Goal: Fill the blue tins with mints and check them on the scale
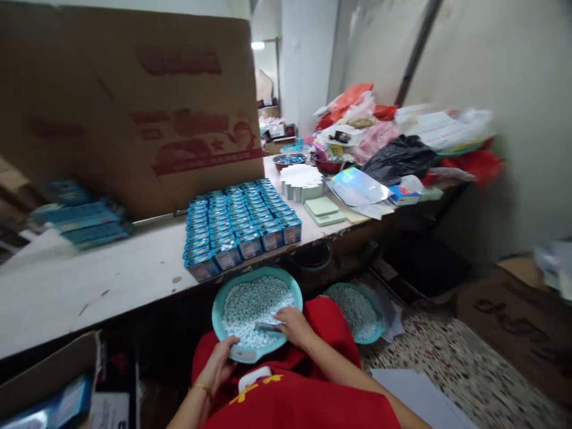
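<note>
White tabletop, two teal basins, two hands

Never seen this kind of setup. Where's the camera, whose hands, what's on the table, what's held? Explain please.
There's no machine here: these are a person's own bare hands. The single picture comes from a camera worn on their head, looking forward and down.

The left hand holds the near rim of a teal basin of small pale pellets, its thumb over the edge. The right hand holds a small grey tool at the pellets; its exact shape is unclear.

On the white table stand rows of blue boxes, with a pale green device and white stack to their right.
</note>
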Demonstrator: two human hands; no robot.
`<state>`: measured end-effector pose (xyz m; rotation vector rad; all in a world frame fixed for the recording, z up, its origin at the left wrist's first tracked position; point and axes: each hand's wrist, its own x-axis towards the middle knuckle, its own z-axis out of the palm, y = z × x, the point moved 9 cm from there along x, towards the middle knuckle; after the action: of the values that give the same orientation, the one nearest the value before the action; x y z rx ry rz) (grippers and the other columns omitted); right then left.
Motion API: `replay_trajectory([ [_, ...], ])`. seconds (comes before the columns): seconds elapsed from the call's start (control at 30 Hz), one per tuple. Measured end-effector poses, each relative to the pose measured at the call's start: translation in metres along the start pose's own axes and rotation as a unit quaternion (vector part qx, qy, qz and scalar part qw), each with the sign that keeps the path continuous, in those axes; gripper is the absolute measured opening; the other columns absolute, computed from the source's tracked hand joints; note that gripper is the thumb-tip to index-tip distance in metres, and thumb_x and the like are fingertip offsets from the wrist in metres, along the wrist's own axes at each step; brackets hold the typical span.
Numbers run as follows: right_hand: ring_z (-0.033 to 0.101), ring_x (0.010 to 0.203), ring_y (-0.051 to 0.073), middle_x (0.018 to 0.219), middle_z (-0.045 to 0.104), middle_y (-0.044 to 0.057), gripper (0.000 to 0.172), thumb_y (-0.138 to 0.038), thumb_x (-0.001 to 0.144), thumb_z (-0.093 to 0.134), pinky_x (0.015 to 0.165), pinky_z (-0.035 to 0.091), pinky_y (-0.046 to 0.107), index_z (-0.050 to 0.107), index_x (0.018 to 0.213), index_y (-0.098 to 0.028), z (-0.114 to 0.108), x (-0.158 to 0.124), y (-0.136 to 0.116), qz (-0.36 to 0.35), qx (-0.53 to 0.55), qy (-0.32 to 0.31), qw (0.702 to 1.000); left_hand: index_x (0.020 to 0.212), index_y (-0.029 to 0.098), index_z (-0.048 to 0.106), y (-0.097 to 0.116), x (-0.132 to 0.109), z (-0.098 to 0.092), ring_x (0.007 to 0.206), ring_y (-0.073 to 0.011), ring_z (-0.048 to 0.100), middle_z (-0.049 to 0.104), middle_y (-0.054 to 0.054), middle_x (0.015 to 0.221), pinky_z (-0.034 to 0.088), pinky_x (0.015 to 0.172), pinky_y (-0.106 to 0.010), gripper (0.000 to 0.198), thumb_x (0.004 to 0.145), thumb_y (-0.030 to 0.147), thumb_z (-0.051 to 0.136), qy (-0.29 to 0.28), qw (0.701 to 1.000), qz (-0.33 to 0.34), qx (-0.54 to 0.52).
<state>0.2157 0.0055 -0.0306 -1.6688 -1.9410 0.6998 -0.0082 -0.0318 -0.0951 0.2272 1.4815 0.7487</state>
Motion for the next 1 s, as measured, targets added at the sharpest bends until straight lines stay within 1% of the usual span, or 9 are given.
replay_trajectory([
  [0.1, 0.050, 0.108, 0.024, 0.112, 0.058, 0.013, 0.038, -0.027, 0.069, 0.053, 0.091, 0.037, 0.037, 0.059, 0.106, -0.016, -0.021, -0.020, 0.033, 0.110, 0.135, 0.133, 0.976, 0.079, 0.010, 0.054, -0.003, -0.016, -0.021, 0.043, -0.0188, 0.059, 0.055, -0.002, 0.044, 0.048, 0.044, -0.026, 0.015, 0.065, 0.007, 0.052, 0.024, 0.998, 0.015, -0.048],
  [0.17, 0.058, 0.090, 0.025, 0.096, 0.063, 0.014, 0.037, -0.034, 0.068, 0.052, 0.078, 0.044, 0.038, 0.060, 0.097, -0.014, 0.003, -0.026, 0.055, 0.217, 0.288, 0.089, 0.928, 0.079, 0.009, 0.055, -0.006, -0.028, -0.040, 0.041, -0.0194, 0.058, 0.055, -0.002, 0.043, 0.048, 0.042, -0.027, 0.017, 0.062, 0.006, 0.053, 0.040, 0.996, 0.028, -0.078],
  [0.23, 0.059, 0.066, 0.022, 0.073, 0.064, 0.009, 0.031, -0.037, 0.063, 0.054, 0.062, 0.047, 0.035, 0.060, 0.084, -0.015, 0.042, -0.026, 0.047, 0.269, 0.410, -0.028, 0.871, 0.078, 0.008, 0.056, -0.009, -0.043, -0.063, 0.041, -0.0188, 0.057, 0.056, -0.003, 0.044, 0.047, 0.042, -0.027, 0.018, 0.060, 0.006, 0.053, 0.058, 0.992, 0.044, -0.103],
  [0.3, 0.054, 0.053, 0.017, 0.058, 0.059, 0.004, 0.023, -0.032, 0.056, 0.055, 0.053, 0.044, 0.030, 0.059, 0.074, -0.016, 0.065, -0.021, 0.019, 0.268, 0.459, -0.094, 0.842, 0.075, 0.009, 0.057, -0.013, -0.063, -0.088, 0.041, -0.0181, 0.057, 0.058, -0.004, 0.045, 0.048, 0.043, -0.026, 0.016, 0.060, 0.007, 0.055, 0.085, 0.987, 0.059, -0.120],
  [0.37, 0.050, 0.048, 0.014, 0.053, 0.056, 0.001, 0.018, -0.025, 0.051, 0.054, 0.049, 0.041, 0.027, 0.057, 0.068, -0.017, 0.071, -0.014, -0.017, 0.231, 0.462, -0.109, 0.849, 0.073, 0.009, 0.058, -0.017, -0.087, -0.116, 0.044, -0.0192, 0.059, 0.060, -0.005, 0.048, 0.050, 0.046, -0.028, 0.013, 0.060, 0.009, 0.058, 0.112, 0.982, 0.071, -0.137],
  [0.53, 0.051, 0.055, 0.014, 0.063, 0.061, 0.002, 0.024, -0.023, 0.054, 0.049, 0.050, 0.041, 0.024, 0.058, 0.075, -0.016, 0.061, -0.014, -0.110, 0.111, 0.439, -0.138, 0.881, 0.074, 0.012, 0.062, -0.031, -0.161, -0.180, 0.055, -0.0250, 0.064, 0.066, -0.008, 0.059, 0.053, 0.056, -0.036, 0.015, 0.060, 0.015, 0.064, 0.161, 0.966, 0.097, -0.176],
  [0.67, 0.055, 0.065, 0.016, 0.074, 0.064, 0.003, 0.031, -0.024, 0.059, 0.052, 0.056, 0.045, 0.025, 0.059, 0.088, -0.016, 0.053, -0.012, -0.175, 0.050, 0.455, -0.164, 0.874, 0.094, 0.015, 0.062, -0.031, -0.203, -0.221, 0.066, -0.0287, 0.066, 0.069, -0.007, 0.065, 0.054, 0.060, -0.040, 0.035, 0.059, 0.013, 0.064, 0.224, 0.942, 0.102, -0.228],
  [0.87, 0.059, 0.090, 0.018, 0.119, 0.056, 0.007, 0.059, -0.036, 0.062, 0.064, 0.067, 0.050, 0.030, 0.048, 0.117, -0.023, 0.052, 0.031, -0.253, 0.024, 0.605, -0.259, 0.753, 0.110, 0.020, 0.056, 0.053, -0.200, -0.243, 0.062, -0.0210, 0.066, 0.068, 0.000, 0.066, 0.055, 0.064, -0.035, 0.047, 0.065, 0.007, 0.056, 0.262, 0.896, 0.220, -0.282],
  [1.0, 0.061, 0.089, 0.019, 0.120, 0.055, 0.011, 0.061, -0.045, 0.061, 0.068, 0.066, 0.050, 0.031, 0.052, 0.115, -0.023, 0.046, 0.041, -0.220, 0.029, 0.573, -0.236, 0.784, 0.113, 0.021, 0.054, 0.136, -0.172, -0.254, 0.064, -0.0157, 0.064, 0.068, 0.001, 0.076, 0.054, 0.063, -0.028, 0.048, 0.067, 0.007, 0.053, 0.252, 0.870, 0.312, -0.288],
])
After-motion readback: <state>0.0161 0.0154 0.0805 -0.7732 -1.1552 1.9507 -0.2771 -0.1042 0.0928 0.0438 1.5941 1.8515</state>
